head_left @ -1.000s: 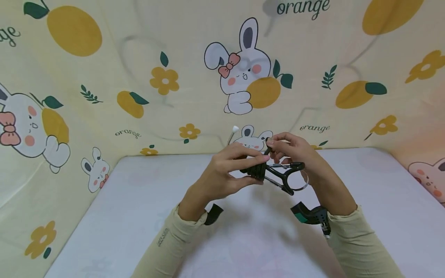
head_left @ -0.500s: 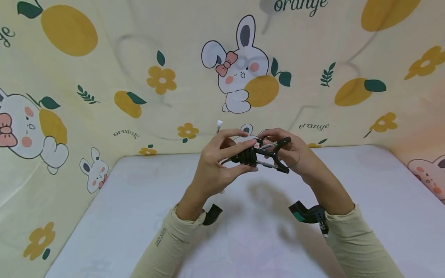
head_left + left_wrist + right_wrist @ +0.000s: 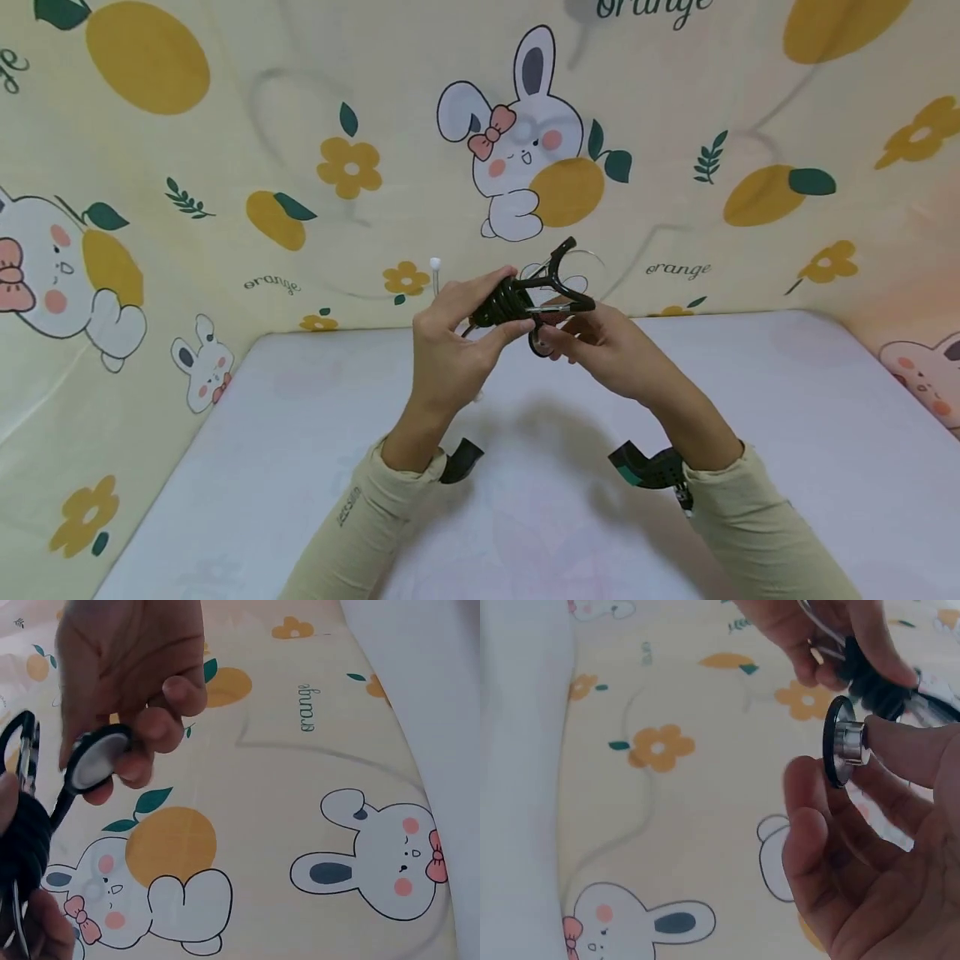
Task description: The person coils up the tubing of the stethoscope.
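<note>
A black stethoscope is held above the table, its tubing wound in tight coils around the metal ear tubes. My left hand grips the coiled part between thumb and fingers. The forked end of the tubing points up and to the right. With thumb and fingers, my right hand pinches the round chest piece, which hangs on a short free length of tube. In the left wrist view, the pale diaphragm faces the camera. A white ear tip sticks up behind my left hand.
Below both hands spreads a white-covered table. Behind it hangs a cream cloth printed with rabbits, oranges and flowers. Black straps with devices sit around my wrists.
The stethoscope has turned so its forked end tilts upward, and it has shifted left. My right hand has moved left and now holds the chest piece below the coil.
</note>
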The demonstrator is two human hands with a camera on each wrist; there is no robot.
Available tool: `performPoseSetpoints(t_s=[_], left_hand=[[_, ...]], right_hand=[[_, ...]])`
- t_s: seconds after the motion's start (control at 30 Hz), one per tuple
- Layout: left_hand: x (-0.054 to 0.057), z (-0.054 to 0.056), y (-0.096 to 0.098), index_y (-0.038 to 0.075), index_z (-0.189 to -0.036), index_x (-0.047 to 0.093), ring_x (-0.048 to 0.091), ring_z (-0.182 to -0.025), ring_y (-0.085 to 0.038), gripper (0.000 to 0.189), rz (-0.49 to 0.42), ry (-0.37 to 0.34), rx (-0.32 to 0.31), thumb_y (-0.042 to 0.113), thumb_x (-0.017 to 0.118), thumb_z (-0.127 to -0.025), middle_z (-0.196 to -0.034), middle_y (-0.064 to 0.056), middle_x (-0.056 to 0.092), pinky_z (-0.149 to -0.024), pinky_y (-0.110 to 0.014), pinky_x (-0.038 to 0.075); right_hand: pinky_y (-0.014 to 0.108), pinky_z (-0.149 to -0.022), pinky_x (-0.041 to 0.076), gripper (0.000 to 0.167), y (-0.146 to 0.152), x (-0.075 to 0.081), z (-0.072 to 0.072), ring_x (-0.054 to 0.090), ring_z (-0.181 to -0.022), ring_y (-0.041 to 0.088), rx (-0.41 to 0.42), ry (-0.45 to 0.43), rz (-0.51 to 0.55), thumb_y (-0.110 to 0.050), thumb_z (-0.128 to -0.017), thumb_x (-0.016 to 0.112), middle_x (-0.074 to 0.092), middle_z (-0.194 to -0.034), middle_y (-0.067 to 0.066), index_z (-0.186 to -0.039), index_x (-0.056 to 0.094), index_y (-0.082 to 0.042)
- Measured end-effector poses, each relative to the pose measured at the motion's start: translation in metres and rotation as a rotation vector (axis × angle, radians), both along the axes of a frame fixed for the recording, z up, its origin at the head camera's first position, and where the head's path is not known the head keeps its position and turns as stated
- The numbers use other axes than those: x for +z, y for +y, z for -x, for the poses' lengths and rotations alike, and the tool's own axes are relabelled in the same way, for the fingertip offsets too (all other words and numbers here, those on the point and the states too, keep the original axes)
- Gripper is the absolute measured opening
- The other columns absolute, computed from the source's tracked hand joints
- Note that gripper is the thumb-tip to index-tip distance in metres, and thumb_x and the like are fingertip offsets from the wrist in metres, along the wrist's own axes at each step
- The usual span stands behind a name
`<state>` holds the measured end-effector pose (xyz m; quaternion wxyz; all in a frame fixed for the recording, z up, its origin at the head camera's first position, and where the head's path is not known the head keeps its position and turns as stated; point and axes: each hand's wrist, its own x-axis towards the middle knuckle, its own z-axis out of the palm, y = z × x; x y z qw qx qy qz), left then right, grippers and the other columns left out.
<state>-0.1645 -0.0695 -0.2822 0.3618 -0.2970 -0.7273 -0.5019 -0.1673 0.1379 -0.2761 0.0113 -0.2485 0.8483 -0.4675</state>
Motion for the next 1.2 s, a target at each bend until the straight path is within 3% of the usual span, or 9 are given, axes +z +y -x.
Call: performPoseSetpoints(t_s=[0.2,0.43,0.6,0.7,0.77,0.83,1.03,1.1,1.2], left_hand=[[0.001,-0.005,0.001,0.011,-0.124,0.071,0.054,-0.089,-0.014,0.048,-0.017,-0.045,0.102,0.016,0.086,-0.078,-0.115,-0.004,0.074,-0.063,-0.022,0.043],[-0.001,-0.002,0.005,0.006,-0.119,0.073,0.058,-0.091,-0.018,0.044,0.015,0.054,0.143,0.012,0.086,-0.077,-0.112,-0.007,0.073,-0.068,-0.024,0.046],[-0.003,0.001,0.006,0.004,-0.118,0.073,0.061,-0.094,-0.022,0.043,0.031,0.08,0.162,0.012,0.085,-0.078,-0.109,-0.01,0.072,-0.074,-0.028,0.051],[-0.003,0.001,0.004,0.004,-0.121,0.072,0.063,-0.101,-0.022,0.045,0.021,0.013,0.181,0.011,0.085,-0.078,-0.11,-0.011,0.071,-0.076,-0.028,0.057],[-0.003,0.001,0.003,0.005,-0.122,0.071,0.063,-0.103,-0.021,0.045,0.014,-0.033,0.192,0.01,0.084,-0.079,-0.111,-0.011,0.07,-0.076,-0.03,0.059],[-0.002,0.0,0.003,0.005,-0.122,0.071,0.062,-0.104,-0.021,0.045,0.021,-0.056,0.203,0.01,0.084,-0.079,-0.111,-0.011,0.07,-0.075,-0.03,0.059],[-0.002,0.002,0.001,0.004,-0.121,0.071,0.059,-0.094,-0.021,0.045,0.077,-0.055,0.208,0.013,0.085,-0.079,-0.114,-0.01,0.072,-0.066,-0.025,0.052],[-0.002,0.003,-0.001,0.005,-0.12,0.072,0.058,-0.09,-0.02,0.045,0.099,-0.026,0.2,0.014,0.085,-0.079,-0.115,-0.009,0.073,-0.063,-0.024,0.048],[-0.002,0.006,-0.004,0.005,-0.119,0.072,0.055,-0.085,-0.02,0.045,0.126,0.045,0.165,0.015,0.086,-0.077,-0.114,-0.009,0.074,-0.06,-0.025,0.043]], right_hand=[[0.03,-0.075,0.053,0.03,-0.007,-0.001,-0.003,0.065,-0.084,0.019,-0.03,-0.08,0.113,-0.024,-0.099,0.063,0.071,-0.1,0.01,-0.12,0.063,-0.002],[0.028,-0.073,0.047,0.029,-0.009,-0.001,-0.003,0.058,-0.068,0.014,0.008,-0.266,0.365,-0.018,-0.1,0.056,0.059,-0.079,-0.003,-0.115,0.057,0.007],[0.023,-0.064,0.044,0.026,-0.008,0.002,-0.005,0.058,-0.069,0.01,0.082,-0.387,0.487,-0.021,-0.102,0.051,0.059,-0.081,-0.001,-0.113,0.054,0.002],[0.025,-0.069,0.045,0.024,-0.008,0.001,-0.007,0.058,-0.074,0.012,0.141,-0.316,0.458,-0.015,-0.101,0.05,0.061,-0.085,0.0,-0.117,0.055,0.001],[0.025,-0.072,0.048,0.025,-0.008,0.0,-0.009,0.059,-0.077,0.014,0.118,-0.207,0.383,-0.014,-0.1,0.055,0.063,-0.088,0.0,-0.12,0.059,0.0],[0.024,-0.074,0.05,0.026,-0.011,-0.002,-0.011,0.061,-0.078,0.014,0.045,-0.088,0.302,-0.016,-0.099,0.061,0.065,-0.089,-0.001,-0.12,0.063,-0.002],[0.021,-0.061,0.046,0.029,-0.019,0.001,-0.02,0.057,-0.071,0.015,-0.352,0.235,0.166,-0.025,-0.083,0.082,0.063,-0.085,0.002,-0.103,0.068,-0.008],[0.019,-0.063,0.043,0.038,-0.018,0.004,-0.022,0.052,-0.076,0.016,-0.421,0.303,0.151,-0.023,-0.077,0.086,0.06,-0.09,0.004,-0.104,0.065,-0.007],[0.021,-0.07,0.04,0.05,-0.015,0.01,-0.024,0.047,-0.083,0.016,-0.435,0.353,0.124,-0.021,-0.073,0.089,0.056,-0.104,0.006,-0.114,0.065,-0.008]])
